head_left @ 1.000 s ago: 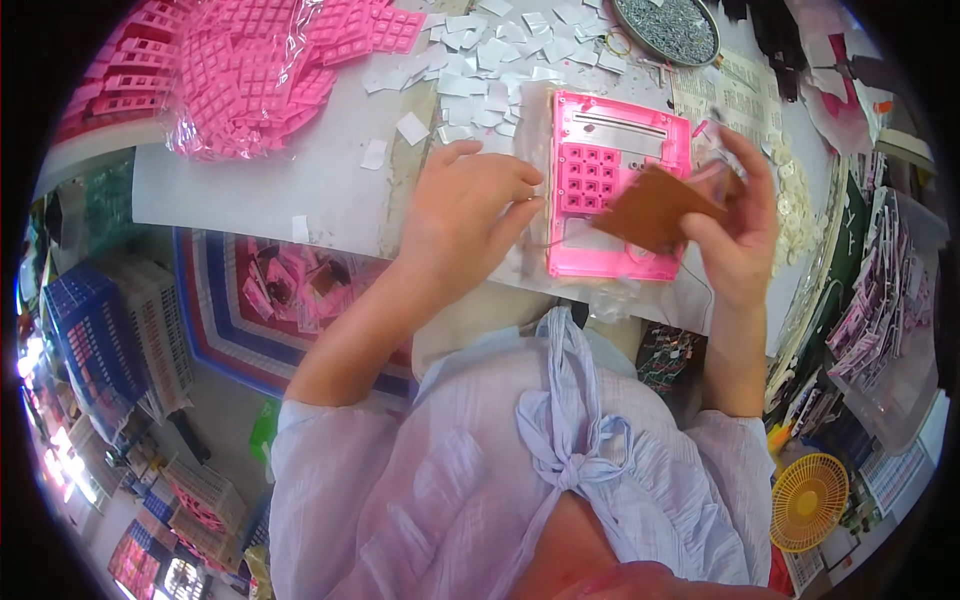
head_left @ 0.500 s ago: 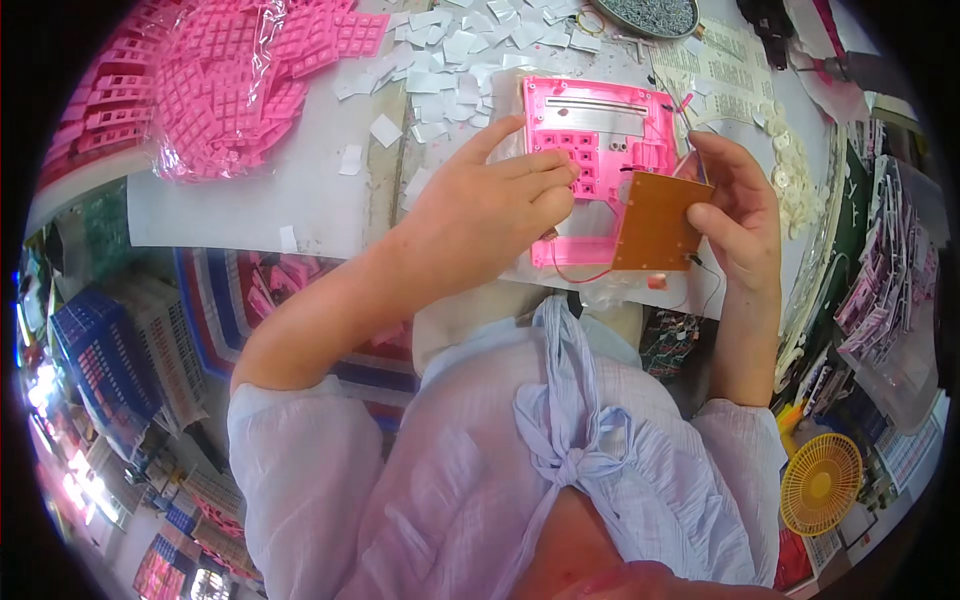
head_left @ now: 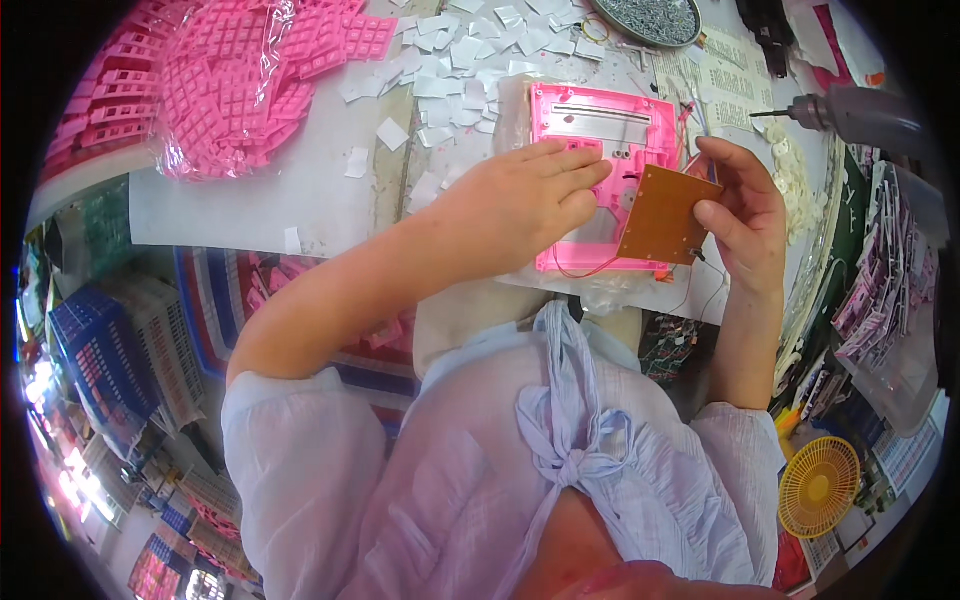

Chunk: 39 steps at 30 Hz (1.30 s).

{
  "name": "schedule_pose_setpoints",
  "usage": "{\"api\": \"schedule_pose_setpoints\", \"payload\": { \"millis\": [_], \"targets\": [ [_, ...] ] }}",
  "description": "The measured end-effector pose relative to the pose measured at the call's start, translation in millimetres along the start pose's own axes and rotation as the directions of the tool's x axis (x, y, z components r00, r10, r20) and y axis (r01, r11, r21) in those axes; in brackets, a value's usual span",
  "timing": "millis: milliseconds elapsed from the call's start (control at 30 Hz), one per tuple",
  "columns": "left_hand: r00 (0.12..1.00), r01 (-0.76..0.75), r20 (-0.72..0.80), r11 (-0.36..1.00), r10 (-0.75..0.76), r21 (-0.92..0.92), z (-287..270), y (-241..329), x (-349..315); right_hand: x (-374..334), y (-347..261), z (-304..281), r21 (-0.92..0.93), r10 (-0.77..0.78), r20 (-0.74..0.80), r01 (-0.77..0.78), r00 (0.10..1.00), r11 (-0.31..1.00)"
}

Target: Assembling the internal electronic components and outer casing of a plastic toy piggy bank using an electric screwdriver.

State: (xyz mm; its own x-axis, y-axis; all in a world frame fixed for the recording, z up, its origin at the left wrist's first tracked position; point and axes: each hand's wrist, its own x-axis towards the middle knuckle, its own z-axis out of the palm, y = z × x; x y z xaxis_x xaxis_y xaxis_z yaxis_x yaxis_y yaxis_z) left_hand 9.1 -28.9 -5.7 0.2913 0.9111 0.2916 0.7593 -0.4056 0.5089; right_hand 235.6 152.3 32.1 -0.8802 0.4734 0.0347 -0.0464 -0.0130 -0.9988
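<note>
A pink plastic housing [head_left: 660, 105] lies open on the table in front of me, with a silvery strip across its upper part. My left hand [head_left: 525, 205] rests flat over the housing's keypad area, fingers stretched out, hiding most of the pink keys. Between the thumb and fingers of my right hand [head_left: 745, 210] is a brown circuit board [head_left: 662, 215], tilted up over the housing's right side. Thin wires run from the board, and a red wire [head_left: 585, 275] curves along the housing's near edge.
A powered screwdriver [head_left: 850, 115] juts in from the right. Beyond the housing lie scattered white squares [head_left: 465, 55] and a round tray of screws [head_left: 690, 38]. Bagged pink keypads [head_left: 225, 100] fill the far left; pale round parts [head_left: 790, 190] lie at right.
My left hand has slid slightly right and flattened over the keypad, its index finger drawn in. The board in my right hand has shifted slightly. The powered screwdriver has swung lower into view.
</note>
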Motion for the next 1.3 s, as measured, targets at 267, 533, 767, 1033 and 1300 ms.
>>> {"api": "schedule_pose_setpoints", "payload": {
  "millis": [267, 533, 767, 1033, 1300],
  "targets": [
    [0.972, 0.201, 0.004, 0.816, -0.236, -0.542, -13, 51, -38, 11, -6, 16, 0.076, 0.029, 0.052, -0.033, 0.998, 0.997],
    [0.93, 0.324, 0.275, 0.192, -0.244, -0.926, -46, 93, -63, 21, -6, 29, 0.06, -0.002, 0.017, 0.001, 1.0, 0.998],
    [0.738, 0.498, 0.311, 0.172, -0.599, -0.85, -21, 84, -66, 44, 13, 50, -0.276, 0.125, -0.003, -0.121, 0.992, 0.953],
    [0.765, 0.549, 0.299, 0.334, -0.571, -0.766, -26, 81, -74, 53, 2, 48, -0.337, 0.169, 0.054, -0.141, 0.984, 0.931],
    [0.779, 0.522, 0.23, 0.4, -0.583, -0.753, -24, 85, -71, 58, 4, 48, -0.387, 0.136, 0.101, -0.087, 0.985, 0.918]
  ]
}}
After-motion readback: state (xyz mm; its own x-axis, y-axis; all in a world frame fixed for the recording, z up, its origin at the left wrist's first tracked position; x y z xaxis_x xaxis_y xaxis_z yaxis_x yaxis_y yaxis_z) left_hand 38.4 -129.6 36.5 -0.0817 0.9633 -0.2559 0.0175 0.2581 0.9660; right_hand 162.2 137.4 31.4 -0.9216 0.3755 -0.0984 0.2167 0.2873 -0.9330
